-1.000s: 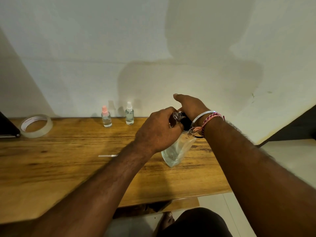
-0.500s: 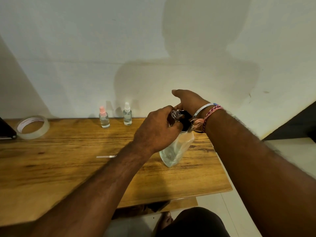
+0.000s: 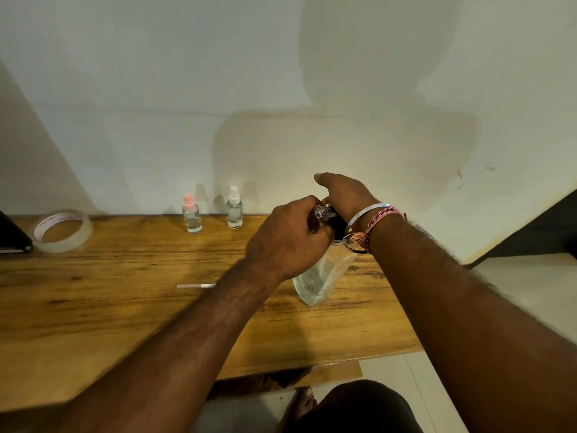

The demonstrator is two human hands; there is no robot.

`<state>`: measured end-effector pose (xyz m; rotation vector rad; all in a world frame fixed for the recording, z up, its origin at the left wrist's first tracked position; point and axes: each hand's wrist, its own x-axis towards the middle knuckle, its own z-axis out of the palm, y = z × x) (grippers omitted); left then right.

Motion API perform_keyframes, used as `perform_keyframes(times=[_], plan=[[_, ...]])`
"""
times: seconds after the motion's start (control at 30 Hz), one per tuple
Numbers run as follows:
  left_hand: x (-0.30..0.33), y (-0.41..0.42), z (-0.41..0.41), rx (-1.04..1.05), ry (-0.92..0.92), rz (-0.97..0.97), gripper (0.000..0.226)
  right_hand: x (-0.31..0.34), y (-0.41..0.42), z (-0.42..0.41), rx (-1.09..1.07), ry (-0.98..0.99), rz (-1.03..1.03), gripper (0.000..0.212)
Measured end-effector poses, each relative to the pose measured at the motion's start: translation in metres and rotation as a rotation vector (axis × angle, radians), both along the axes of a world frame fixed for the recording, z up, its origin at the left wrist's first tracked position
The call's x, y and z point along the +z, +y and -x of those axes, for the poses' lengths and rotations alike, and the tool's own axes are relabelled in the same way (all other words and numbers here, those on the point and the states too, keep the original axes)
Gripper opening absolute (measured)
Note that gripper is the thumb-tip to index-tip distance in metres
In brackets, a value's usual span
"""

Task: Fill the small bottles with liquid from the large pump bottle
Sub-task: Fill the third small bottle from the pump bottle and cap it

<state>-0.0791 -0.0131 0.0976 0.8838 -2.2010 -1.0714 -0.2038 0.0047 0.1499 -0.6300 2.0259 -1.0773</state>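
The large clear pump bottle [image 3: 321, 273] stands tilted on the wooden table [image 3: 125, 307], right of centre, with a little liquid in it. My left hand [image 3: 287, 239] grips a small clear bottle [image 3: 323, 210], whose neck shows beside the black pump head [image 3: 338, 226]. My right hand [image 3: 343, 192] curls over the pump head from behind, thumb stretched to the left; its fingers are hidden. Two more small bottles stand at the wall: one with a pink cap [image 3: 191, 215] and one with a white cap [image 3: 234, 210], both holding clear liquid.
A roll of clear tape [image 3: 62, 231] lies at the back left beside a dark object [image 3: 12, 235] at the frame edge. A thin white strip [image 3: 195, 285] lies mid-table. The table's right edge runs just past the large bottle. My knee and foot show below.
Both hands stay at the pump head with the small bottle held there. Only the view has shifted slightly.
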Motion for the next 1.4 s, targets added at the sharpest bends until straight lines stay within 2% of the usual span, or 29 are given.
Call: perform_keyframes(times=[0.2,0.37,0.63,0.73,0.93,1.23,1.4], plan=[[-0.002,-0.001,-0.003,-0.002,0.007,-0.013,0.013,-0.001,0.0,-0.007,0.018,0.077,-0.003,0.039],[0.003,0.001,-0.003,-0.018,0.022,-0.038,0.01,0.01,0.001,-0.004,-0.11,-0.134,-0.019,0.042],[0.004,0.002,-0.001,-0.019,0.055,-0.068,0.022,0.025,0.004,0.002,-0.059,-0.265,-0.142,0.06],[0.004,0.001,-0.003,-0.024,0.041,-0.059,0.013,0.022,0.006,0.0,-0.056,-0.222,-0.143,0.057],[0.004,0.001,-0.002,-0.026,0.033,-0.048,0.009,0.015,0.003,-0.003,-0.086,-0.147,-0.047,0.042],[-0.001,-0.001,-0.001,-0.022,0.021,-0.031,0.009,0.002,0.002,0.0,-0.042,-0.03,-0.003,0.038],[-0.002,-0.001,-0.001,-0.017,0.023,-0.021,0.01,0.004,0.003,-0.002,-0.017,0.012,-0.029,0.044]])
